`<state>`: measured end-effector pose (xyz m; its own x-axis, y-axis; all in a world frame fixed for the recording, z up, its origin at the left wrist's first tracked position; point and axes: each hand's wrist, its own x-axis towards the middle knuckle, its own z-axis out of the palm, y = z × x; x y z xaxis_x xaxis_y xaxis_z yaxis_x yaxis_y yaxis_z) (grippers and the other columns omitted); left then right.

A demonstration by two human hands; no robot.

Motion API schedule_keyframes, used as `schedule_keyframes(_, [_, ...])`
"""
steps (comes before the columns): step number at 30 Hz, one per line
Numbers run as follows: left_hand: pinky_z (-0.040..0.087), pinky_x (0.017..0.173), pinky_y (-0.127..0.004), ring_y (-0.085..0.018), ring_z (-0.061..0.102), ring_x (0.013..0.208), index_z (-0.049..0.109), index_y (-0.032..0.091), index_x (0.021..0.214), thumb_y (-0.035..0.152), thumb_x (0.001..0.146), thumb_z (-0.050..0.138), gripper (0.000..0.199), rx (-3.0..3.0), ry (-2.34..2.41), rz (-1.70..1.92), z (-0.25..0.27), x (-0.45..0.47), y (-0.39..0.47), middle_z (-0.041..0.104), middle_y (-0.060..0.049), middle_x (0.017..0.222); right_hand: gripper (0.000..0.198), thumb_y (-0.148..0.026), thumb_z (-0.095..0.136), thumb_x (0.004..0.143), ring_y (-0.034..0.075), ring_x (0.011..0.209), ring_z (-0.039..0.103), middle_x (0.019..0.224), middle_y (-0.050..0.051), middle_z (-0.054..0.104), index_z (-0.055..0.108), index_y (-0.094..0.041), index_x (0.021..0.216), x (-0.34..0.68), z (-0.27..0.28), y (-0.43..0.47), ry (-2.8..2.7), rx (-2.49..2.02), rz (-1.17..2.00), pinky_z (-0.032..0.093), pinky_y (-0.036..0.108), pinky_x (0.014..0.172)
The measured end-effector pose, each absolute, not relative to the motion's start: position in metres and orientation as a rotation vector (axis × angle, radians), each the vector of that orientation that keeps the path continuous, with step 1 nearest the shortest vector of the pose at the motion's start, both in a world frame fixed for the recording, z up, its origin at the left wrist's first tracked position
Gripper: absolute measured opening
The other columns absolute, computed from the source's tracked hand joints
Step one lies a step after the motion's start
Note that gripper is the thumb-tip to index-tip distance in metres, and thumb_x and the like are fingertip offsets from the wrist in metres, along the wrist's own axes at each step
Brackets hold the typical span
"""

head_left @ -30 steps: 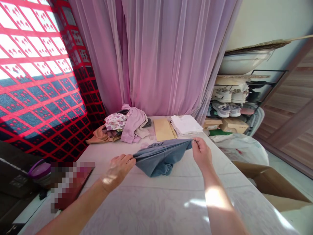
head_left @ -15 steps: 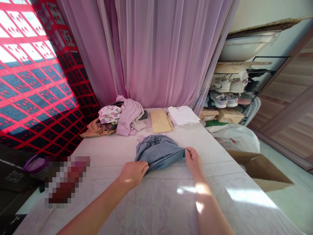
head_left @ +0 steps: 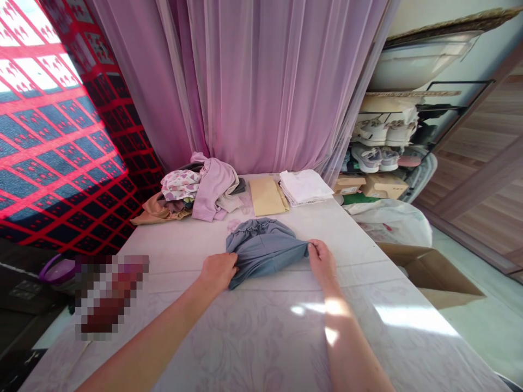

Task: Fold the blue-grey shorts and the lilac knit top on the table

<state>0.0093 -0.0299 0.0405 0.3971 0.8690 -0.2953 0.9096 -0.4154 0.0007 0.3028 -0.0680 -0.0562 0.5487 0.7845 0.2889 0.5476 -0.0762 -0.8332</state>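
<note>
A grey-blue garment (head_left: 265, 253) with a gathered, elastic-looking edge lies on the pale patterned cloth of the table (head_left: 245, 337). Its gathered edge points away from me, and the near edge is pulled out between my two hands. My left hand (head_left: 218, 270) has its fingers curled on the garment's left side. At the right corner, my right hand (head_left: 323, 262) pinches the fabric between thumb and fingers. Whether it is shorts or trousers I cannot tell.
A heap of clothes (head_left: 214, 188) lies at the back left, beside folded yellow cloth (head_left: 266, 197) and folded white cloth (head_left: 306, 188). Purple curtains (head_left: 253, 87) hang behind. Right of the table stand a shoe rack (head_left: 443, 108) and an open cardboard box (head_left: 433, 272). A pixelated patch covers something at left.
My left hand has shifted slightly left and away from me, its fingers now curled into the garment's left side. My right hand keeps its corner. The whole view has tilted a little.
</note>
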Motion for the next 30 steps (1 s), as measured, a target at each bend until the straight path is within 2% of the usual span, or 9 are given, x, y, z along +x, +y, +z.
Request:
schedule_keyframes(5, [0.046,0.073,-0.029,-0.024,0.067,0.097,0.067,0.026,0.091,0.031,0.087,0.054,0.014,2.361,1.631,-0.312,0.038,0.002,-0.027,0.072,-0.005,0.1,0.039,-0.052,0.042,0.079,0.024,0.073,0.062,0.077,0.007,0.069,0.063,-0.021,0.089,0.303,-0.056,-0.069,-1.111,-1.749,0.296,0.047,0.035,0.067])
schedule_keyframes(11, [0.045,0.071,-0.029,-0.024,0.066,0.095,0.065,0.024,0.097,0.026,0.082,0.057,0.017,2.368,1.639,-0.26,0.036,-0.011,-0.028,0.071,-0.005,0.103,0.039,-0.052,0.042,0.078,0.024,0.072,0.061,0.076,0.008,0.069,0.063,-0.021,0.088,0.302,-0.052,-0.069,-1.113,-1.768,0.311,0.047,0.035,0.067])
schedule_keyframes(17, [0.043,0.068,-0.029,-0.024,0.067,0.089,0.067,0.024,0.08,0.023,0.076,0.057,0.01,2.283,1.653,-0.203,0.033,-0.018,-0.02,0.073,-0.004,0.089,0.04,-0.054,0.042,0.078,0.024,0.069,0.061,0.074,0.007,0.069,0.063,-0.022,0.087,0.302,-0.052,-0.07,-1.11,-1.767,0.29,0.047,0.035,0.065])
schedule_keyframes(21, [0.042,0.066,-0.027,-0.021,0.066,0.084,0.066,0.025,0.079,0.028,0.079,0.056,0.01,2.277,1.598,-0.158,0.026,-0.027,-0.014,0.073,-0.002,0.087,0.041,-0.055,0.041,0.078,0.025,0.072,0.062,0.075,0.008,0.069,0.063,-0.022,0.087,0.302,-0.052,-0.069,-1.104,-1.77,0.293,0.047,0.036,0.066])
schedule_keyframes(26, [0.039,0.063,-0.023,-0.014,0.064,0.073,0.06,0.024,0.079,0.03,0.082,0.052,0.011,2.161,1.494,0.102,0.021,-0.041,-0.018,0.068,0.003,0.077,0.04,-0.054,0.041,0.078,0.026,0.076,0.062,0.078,0.009,0.069,0.063,-0.021,0.087,0.302,-0.051,-0.069,-1.11,-1.782,0.305,0.048,0.038,0.07])
schedule_keyframes(30, [0.037,0.062,-0.023,-0.012,0.059,0.066,0.056,0.024,0.08,0.029,0.084,0.05,0.008,2.18,1.565,0.321,0.022,-0.043,-0.029,0.067,0.005,0.076,0.039,-0.053,0.042,0.078,0.026,0.076,0.062,0.078,0.009,0.069,0.063,-0.021,0.087,0.301,-0.051,-0.069,-1.115,-1.772,0.301,0.048,0.038,0.069])
